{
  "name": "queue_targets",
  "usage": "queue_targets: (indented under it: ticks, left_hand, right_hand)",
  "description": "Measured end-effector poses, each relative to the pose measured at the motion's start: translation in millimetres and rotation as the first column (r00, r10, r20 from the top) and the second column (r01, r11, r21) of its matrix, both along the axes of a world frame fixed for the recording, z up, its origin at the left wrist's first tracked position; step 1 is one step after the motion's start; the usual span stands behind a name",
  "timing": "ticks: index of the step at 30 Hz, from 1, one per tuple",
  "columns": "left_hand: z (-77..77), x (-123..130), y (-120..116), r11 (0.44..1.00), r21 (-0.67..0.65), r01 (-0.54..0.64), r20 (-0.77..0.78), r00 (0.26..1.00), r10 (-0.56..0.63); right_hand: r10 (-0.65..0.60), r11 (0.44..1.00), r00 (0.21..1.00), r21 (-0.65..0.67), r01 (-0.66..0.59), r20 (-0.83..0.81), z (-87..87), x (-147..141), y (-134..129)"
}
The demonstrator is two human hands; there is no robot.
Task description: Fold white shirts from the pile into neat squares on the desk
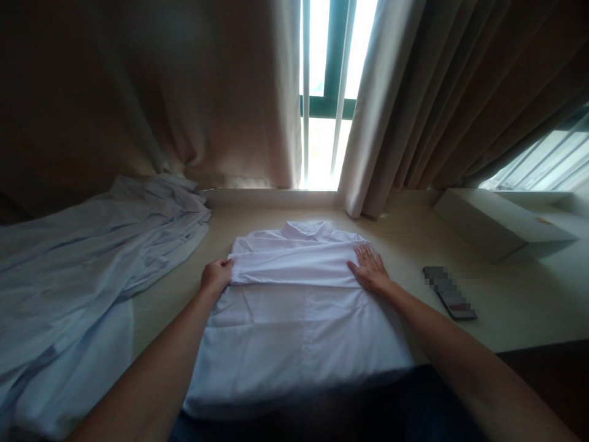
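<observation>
A white collared shirt (276, 331) lies front up on the table, its collar at the far end and its hem at the near edge. One sleeve is laid flat across the chest from side to side. At the left end of that sleeve, my left hand (217, 274) pinches the cloth between thumb and fingers. My right hand (369, 267) rests flat on the other end of the sleeve near the shoulder, fingers stretched and slightly spread. Some light creases show in the shirt below the sleeve.
Crumpled white garments (115, 239) are heaped on the left of the pale table (405, 236). To the right lie a dark phone-like object (451, 294), partly pixelated, and a white box (501, 224). Long curtains (391, 110) hang at the window behind the table.
</observation>
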State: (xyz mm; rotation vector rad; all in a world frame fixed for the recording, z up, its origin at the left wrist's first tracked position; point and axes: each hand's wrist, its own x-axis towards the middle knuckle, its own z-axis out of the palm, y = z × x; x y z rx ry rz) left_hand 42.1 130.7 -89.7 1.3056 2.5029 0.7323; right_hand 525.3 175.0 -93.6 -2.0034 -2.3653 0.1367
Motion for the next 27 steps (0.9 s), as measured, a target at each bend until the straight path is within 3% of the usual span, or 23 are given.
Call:
queue_targets:
  ticks: [8,16,22,23,25,27]
  left_hand:
    - [-0.3,15.2,-3.7,0.999,0.001,0.053,-0.003,0.999,-0.053]
    - [5.7,30.9,-17.7,0.997,0.068,0.031,0.111,0.993,-0.039]
    - [32.0,43.3,-22.1,0.968,0.234,-0.09,0.04,0.996,0.083]
    - [35.8,47.7,-24.3,0.957,0.287,-0.042,-0.015,0.999,0.048]
    - [38.9,59.5,-31.3,0.924,0.322,0.206,-0.182,0.971,-0.153]
    - [35.7,72.6,-41.0,0.87,0.181,0.46,-0.323,0.863,-0.389]
  right_hand:
    - [0.062,0.998,0.998,0.011,-0.063,0.032,5.8,15.9,25.0]
    - [0.117,0.993,0.991,0.003,-0.118,0.059,10.1,34.4,15.9]
    - [0.131,0.955,0.989,0.257,-0.145,0.073,32.9,21.2,-1.2]
    - [0.131,0.953,0.989,0.268,-0.144,0.065,34.1,15.9,-4.9]
    - [0.116,0.963,0.992,0.238,-0.124,0.044,31.7,6.0,-13.3]
    - [0.076,0.983,0.997,0.164,-0.078,0.017,23.7,0.1,-22.5]
